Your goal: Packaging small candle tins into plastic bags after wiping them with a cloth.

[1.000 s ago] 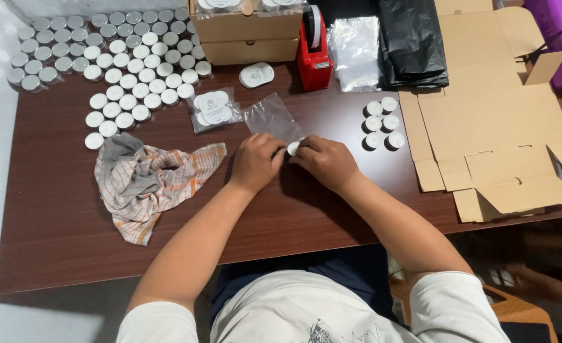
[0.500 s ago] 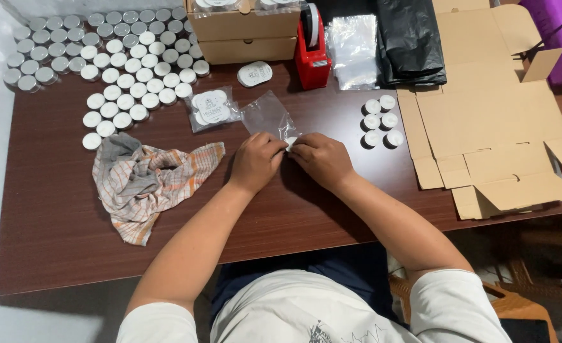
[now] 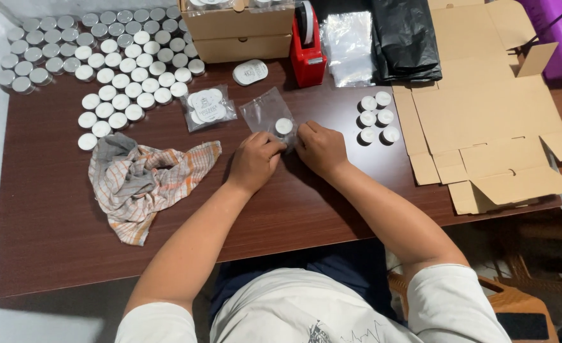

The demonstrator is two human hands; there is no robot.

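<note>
A: What packaging lies around the red tape dispenser (image 3: 308, 44)?

B: Just left of it, two brown cardboard boxes (image 3: 238, 35) stacked. Left and nearer, a white rounded label (image 3: 250, 72), then a sealed clear bag (image 3: 209, 108) holding white round labels.

A: And nearer still?

B: A small clear plastic bag (image 3: 269, 114) with one white tealight (image 3: 283, 126) inside, its near edge under both hands.

A: To the right?

B: Clear bags in a pile (image 3: 351, 47), black plastic bags (image 3: 405, 38), then flat unfolded cardboard boxes (image 3: 491, 114).
</note>
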